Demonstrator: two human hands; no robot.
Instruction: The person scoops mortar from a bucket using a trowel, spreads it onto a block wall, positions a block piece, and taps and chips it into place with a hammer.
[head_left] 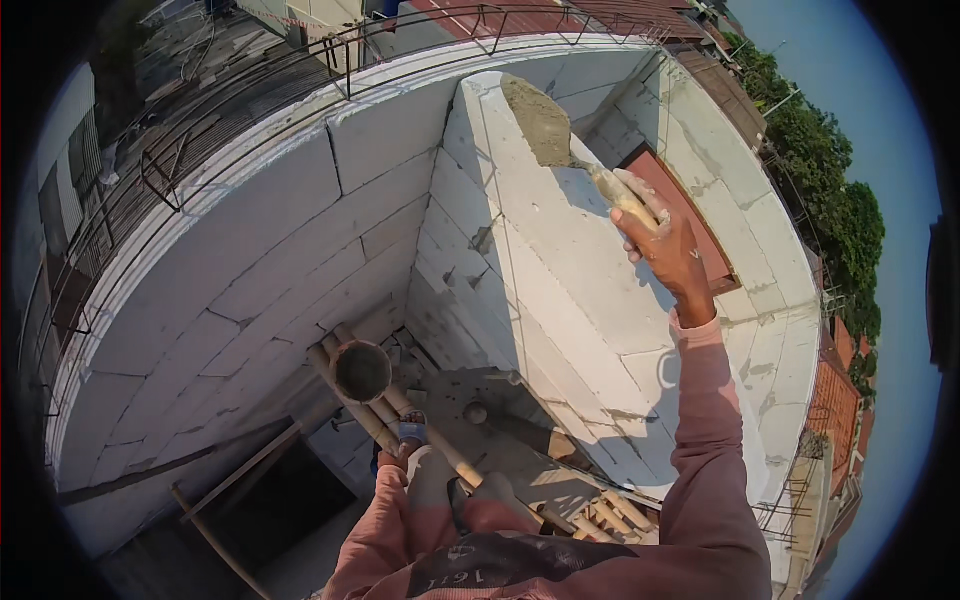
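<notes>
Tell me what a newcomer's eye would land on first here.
First, the trowel in the right hand, its blade covered in grey mortar, at top centre against the bright pale block wall. Next, the round bucket by the bamboo poles, left of centre and far lower than the trowel in the picture.

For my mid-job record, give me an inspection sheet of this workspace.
Surface: white block wall, part sunlit, part shaded.
Job's things: pale-handled trowel, blade covered with grey mortar; dark round bucket below.
Clutter: short tan bamboo poles piled lower right.
Right hand: grip closed around trowel handle.
Left hand: beside long tan bamboo poles; grip unclear.
Cables: nothing seen near the hands.
Surroundings: thin steel bars, green trees, orange tiled roof.
</notes>
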